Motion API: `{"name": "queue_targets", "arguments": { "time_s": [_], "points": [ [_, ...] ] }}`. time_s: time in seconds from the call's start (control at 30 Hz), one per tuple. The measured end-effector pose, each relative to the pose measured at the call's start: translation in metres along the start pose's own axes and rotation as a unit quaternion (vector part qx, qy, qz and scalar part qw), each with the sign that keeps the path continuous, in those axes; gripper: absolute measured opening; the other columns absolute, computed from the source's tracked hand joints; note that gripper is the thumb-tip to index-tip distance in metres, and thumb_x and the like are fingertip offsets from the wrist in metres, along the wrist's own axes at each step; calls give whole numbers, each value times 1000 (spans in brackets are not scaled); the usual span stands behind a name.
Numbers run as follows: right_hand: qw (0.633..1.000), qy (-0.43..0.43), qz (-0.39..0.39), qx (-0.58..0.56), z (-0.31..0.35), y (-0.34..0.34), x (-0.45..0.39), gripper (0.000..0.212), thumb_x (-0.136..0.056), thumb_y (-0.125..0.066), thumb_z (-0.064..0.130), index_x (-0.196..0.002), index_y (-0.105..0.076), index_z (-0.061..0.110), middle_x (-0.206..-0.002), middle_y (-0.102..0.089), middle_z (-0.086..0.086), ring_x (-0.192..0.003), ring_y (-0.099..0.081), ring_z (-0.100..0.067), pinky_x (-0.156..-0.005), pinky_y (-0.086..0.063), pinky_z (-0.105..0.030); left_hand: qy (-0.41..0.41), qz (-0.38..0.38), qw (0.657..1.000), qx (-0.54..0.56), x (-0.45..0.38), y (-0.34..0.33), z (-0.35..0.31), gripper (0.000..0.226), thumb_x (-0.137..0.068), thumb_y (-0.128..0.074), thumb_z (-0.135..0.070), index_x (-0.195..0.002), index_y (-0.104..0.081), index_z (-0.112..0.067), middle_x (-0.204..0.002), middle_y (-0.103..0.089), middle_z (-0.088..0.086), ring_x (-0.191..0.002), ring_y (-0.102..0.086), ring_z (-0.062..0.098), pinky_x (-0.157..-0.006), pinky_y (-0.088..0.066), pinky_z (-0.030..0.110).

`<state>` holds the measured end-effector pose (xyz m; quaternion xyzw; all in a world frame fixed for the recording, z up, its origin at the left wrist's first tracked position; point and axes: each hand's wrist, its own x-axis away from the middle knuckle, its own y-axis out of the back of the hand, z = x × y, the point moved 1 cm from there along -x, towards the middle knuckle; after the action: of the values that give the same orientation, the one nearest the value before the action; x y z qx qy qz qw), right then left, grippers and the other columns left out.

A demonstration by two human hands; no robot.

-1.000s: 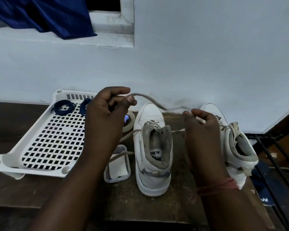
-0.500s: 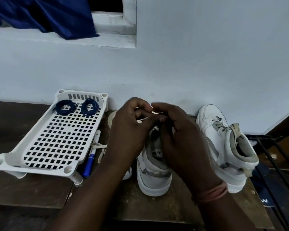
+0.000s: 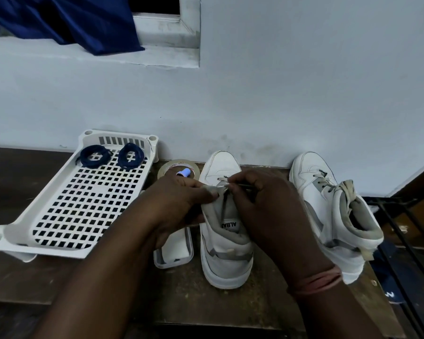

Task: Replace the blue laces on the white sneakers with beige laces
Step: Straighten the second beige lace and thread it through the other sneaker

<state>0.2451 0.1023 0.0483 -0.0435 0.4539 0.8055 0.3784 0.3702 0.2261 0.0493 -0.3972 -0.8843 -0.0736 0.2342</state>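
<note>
Both hands have dropped lower onto the middle sneaker (image 3: 224,241), tongue reading "ALBA". Two coiled blue laces (image 3: 113,156) lie at the tray's (image 3: 66,245) far edge. Left hand (image 3: 179,204) and right hand (image 3: 267,204) pinch the beige lace (image 3: 222,185) at the eyelets.

1 head-worn camera gives the only view; it looks forward and down from above the near edge of the desk (image 3: 181,297), facing the pale wall (image 3: 304,94); both forearms enter from the bottom edge, so the work sits close under the lens; the wide angle bends the desk's far edge and takes in the window ledge (image 3: 157,57) at top left; no 2nd view shares the scene.
</note>
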Motion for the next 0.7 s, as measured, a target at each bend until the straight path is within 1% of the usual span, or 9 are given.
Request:
{"name": "queue_targets", "arguments": {
  "time_s": [0.03, 0.1, 0.13, 0.2, 0.27, 0.37, 0.47, 0.6, 0.7],
  "points": [
    [1000, -18, 21, -4, -2, 1, -1, 13, -90, -74, 23, -101, -80, 24, -98, -77, 8, -97, -67, -12, -90, -50, -24, 16, 16, 999, 31, 0, 1, 2, 21, -92, -71, -6, -107, -73, 7, -117, -73, 21, -105, -73, 35, -91, -61, 46],
    [998, -45, 40, -23, -5, 4, -2, 13, -89, -75, 24, -100, -82, 26, -97, -78, 12, -93, -68, -2, -84, -44, -7, 38, 35, 996, 71, 1, 3, 5, 15, -95, -65, -6, -103, -74, 3, -109, -77, 19, -96, -76, 26, -82, -64, 35],
    [998, -51, 36, -32, -5, 4, -1, 10, -88, -76, 24, -96, -82, 27, -93, -78, 14, -89, -68, 0, -81, -44, -6, 43, 40, 995, 84, 1, 4, 6, 14, -95, -65, -6, -101, -75, 1, -107, -77, 17, -92, -76, 24, -80, -64, 33],
    [998, -51, 24, -37, -4, 3, 0, 7, -87, -77, 24, -89, -82, 28, -87, -77, 16, -86, -67, 0, -81, -49, -15, 47, 46, 992, 107, 0, 6, 7, 15, -91, -67, -8, -101, -75, 0, -107, -77, 17, -91, -77, 23, -79, -64, 32],
    [998, -50, 21, -40, -4, 1, 1, 6, -85, -77, 25, -87, -82, 29, -85, -76, 16, -87, -67, -3, -83, -53, -25, 49, 54, 989, 129, 0, 7, 7, 26, -81, -71, -12, -104, -75, 0, -109, -77, 17, -92, -77, 24, -79, -64, 32],
    [997, -53, 35, -47, -7, 0, 0, 4, -84, -80, 27, -86, -82, 29, -82, -75, 15, -87, -67, -7, -82, -55, -32, 56, 55, 986, 144, 1, 8, 6, 36, -74, -72, -13, -107, -75, 1, -110, -77, 18, -91, -78, 24, -77, -64, 32],
    [996, -51, 40, -53, -8, 0, 0, 3, -84, -81, 27, -85, -82, 30, -80, -74, 14, -84, -67, -7, -80, -55, -33, 57, 56, 985, 151, 1, 7, 5, 37, -75, -72, -12, -109, -74, 2, -110, -76, 18, -91, -78, 25, -76, -65, 33],
    [997, -41, 54, -47, -8, -1, -1, 5, -84, -80, 26, -84, -81, 31, -78, -70, 15, -82, -65, -9, -77, -52, -30, 49, 68, 985, 151, 2, 6, 5, 34, -80, -71, -11, -110, -74, 2, -112, -76, 18, -94, -77, 26, -77, -64, 34],
    [997, -34, 65, -38, -9, -2, -1, 4, -84, -79, 28, -83, -81, 32, -75, -66, 16, -81, -62, -11, -75, -50, -29, 34, 82, 985, 146, 3, 5, 3, 34, -86, -71, -17, -114, -73, 1, -112, -76, 19, -98, -77, 28, -78, -64, 35]
  ]
}}
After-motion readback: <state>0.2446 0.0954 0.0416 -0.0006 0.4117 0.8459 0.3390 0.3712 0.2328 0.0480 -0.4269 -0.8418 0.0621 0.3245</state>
